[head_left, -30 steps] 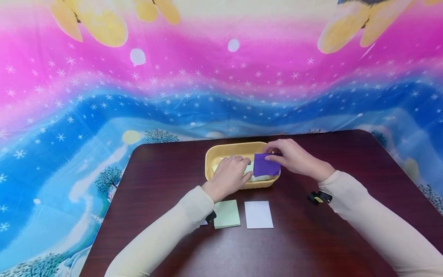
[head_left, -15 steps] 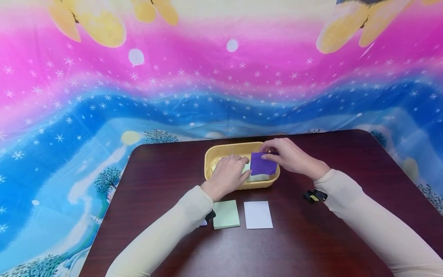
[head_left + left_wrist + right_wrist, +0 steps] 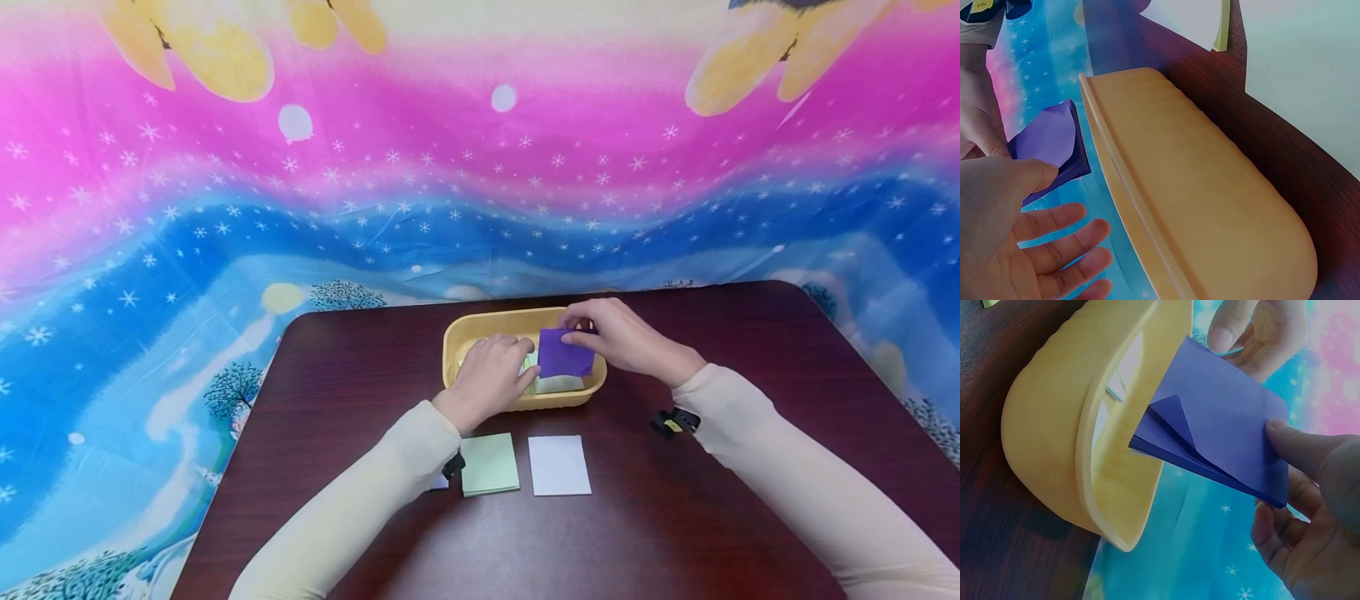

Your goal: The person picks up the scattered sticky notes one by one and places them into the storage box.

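Note:
My right hand [image 3: 626, 340] pinches a pad of purple sticky notes [image 3: 564, 353] over the right part of a yellow plastic basket [image 3: 510, 319]. In the right wrist view, the thumb lies on the pad's face with fingers behind, and the top sheet's corner is folded back, showing a thick stack. My left hand [image 3: 486, 375] hovers over the basket's middle, left of the pad. Its fingers [image 3: 1079, 240] are spread and loosely bent in the left wrist view, and the thumb overlaps the pad's edge there. Pale notes [image 3: 558, 384] lie inside the basket, partly hidden by the hands and pad.
On the dark wooden table [image 3: 660, 517], in front of the basket, lie a light green note pad [image 3: 490, 464] and a white one [image 3: 559, 465]. Under the left wrist, a pale purple pad [image 3: 439, 482] shows only partly. A patterned cloth [image 3: 480, 192] hangs behind.
My right hand has shifted a little to the left with the purple pad, closer to my left hand. The left hand has barely moved, and the pads on the table stay where they were.

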Demonstrator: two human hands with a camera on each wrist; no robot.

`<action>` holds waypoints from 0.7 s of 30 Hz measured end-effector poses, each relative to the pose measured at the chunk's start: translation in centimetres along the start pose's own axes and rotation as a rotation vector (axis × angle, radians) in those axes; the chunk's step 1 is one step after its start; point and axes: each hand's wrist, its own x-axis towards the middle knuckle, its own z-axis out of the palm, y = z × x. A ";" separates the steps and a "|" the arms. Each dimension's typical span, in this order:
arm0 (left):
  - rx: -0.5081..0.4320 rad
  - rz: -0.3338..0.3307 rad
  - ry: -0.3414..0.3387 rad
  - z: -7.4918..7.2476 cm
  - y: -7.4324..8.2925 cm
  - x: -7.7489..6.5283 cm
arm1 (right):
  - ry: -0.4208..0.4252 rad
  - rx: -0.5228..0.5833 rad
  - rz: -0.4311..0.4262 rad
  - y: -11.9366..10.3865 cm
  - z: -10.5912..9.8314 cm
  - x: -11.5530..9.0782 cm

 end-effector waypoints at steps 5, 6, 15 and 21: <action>0.007 -0.001 0.007 0.1 -0.2 0.0 | 0.002 -0.002 0.000 -0.1 0.1 0.2; 0.006 -0.001 0.007 0.2 -0.3 0.1 | 0.001 -0.001 -0.001 -0.1 0.2 0.3; -0.005 -0.012 -0.002 0.5 -0.6 0.3 | -0.012 0.019 0.011 0.2 0.5 0.6; -0.008 -0.019 -0.019 0.7 -0.7 0.3 | -0.013 0.020 0.017 0.5 1.0 0.8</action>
